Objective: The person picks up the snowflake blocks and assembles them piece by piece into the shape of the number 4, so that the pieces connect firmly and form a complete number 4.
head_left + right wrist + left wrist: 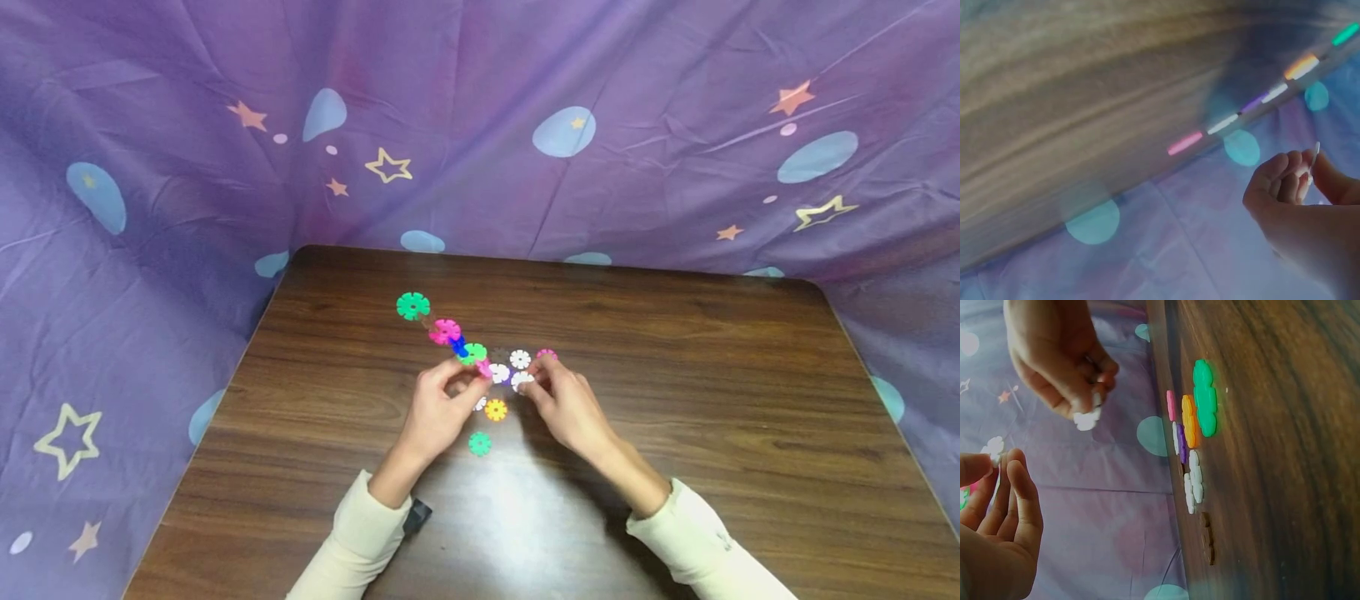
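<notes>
Chain of linked discs (459,347), up off the table (712,375) by the look of it in the left wrist view, and here's how it lies: a slanting line running from the green tip disc (407,309), out to the left and farther from the person, back to the near end at the fingertips. Left hand (441,408) has that near end, thumb and fingers pinched on it beside the white end disc (994,447) — so the left is plainly the nearer of the two, touching. Across from it, right hand (573,412) grips a loose white disc (1087,420) between thumb and fingers, the rest of them bent in.

Now the bit to watch — that narrow gap between the two white pieces! The chain's end points toward the right hand, its long axis trailing away behind the left one, and the loose disc sits just to the right of it, near but apart. Everything seems to hang on those two edges lining up; whether the slots face each other, I can't tell from here. Down below on the wood, nearer the person, an orange disc (490,412) and a green disc (480,444), with a brown disc (1208,536) showing in the left wrist view.
</notes>
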Demonstrator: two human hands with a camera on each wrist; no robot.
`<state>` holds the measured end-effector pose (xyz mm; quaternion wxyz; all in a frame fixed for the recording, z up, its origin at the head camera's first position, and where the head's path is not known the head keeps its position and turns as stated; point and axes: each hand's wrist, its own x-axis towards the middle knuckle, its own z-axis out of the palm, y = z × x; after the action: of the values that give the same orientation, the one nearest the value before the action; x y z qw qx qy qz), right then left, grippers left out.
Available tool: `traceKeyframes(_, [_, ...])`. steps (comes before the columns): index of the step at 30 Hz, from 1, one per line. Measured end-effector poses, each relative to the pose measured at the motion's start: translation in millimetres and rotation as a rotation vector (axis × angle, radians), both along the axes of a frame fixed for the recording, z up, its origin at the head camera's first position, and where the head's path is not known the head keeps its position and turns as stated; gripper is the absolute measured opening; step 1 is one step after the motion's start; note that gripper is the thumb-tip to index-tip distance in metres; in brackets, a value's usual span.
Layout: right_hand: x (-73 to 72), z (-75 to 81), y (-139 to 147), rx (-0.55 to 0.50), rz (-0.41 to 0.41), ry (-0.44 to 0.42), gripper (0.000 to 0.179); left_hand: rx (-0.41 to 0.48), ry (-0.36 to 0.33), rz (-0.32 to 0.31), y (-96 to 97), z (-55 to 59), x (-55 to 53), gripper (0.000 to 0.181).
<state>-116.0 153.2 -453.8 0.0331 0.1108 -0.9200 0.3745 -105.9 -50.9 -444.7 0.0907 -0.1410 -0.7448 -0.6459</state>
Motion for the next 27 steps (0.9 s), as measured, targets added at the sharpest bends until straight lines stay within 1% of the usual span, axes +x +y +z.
traceKeyframes(7, [5.1,17.4,3.1,-0.055,-0.037,0.051,0.018,-0.002,-0.016,0.006,1.8,1.0,0.4,0.01])
traceKeyframes(13, [7.6,29.5,5.1,-0.097,-0.047,0.106,0.015,-0.019,-0.006,0.008,3.0,0.7,0.1,0.01])
traceKeyframes(21, [11.0,38.8,5.9,-0.139,-0.057,0.165,0.014,-0.016,0.004,0.018,5.3,1.7,1.2,0.01])
traceKeyframes(27, [16.1,44.4,2.9,-0.124,-0.055,0.245,0.017,-0.036,0.044,0.017,7.1,1.0,0.7,0.01])
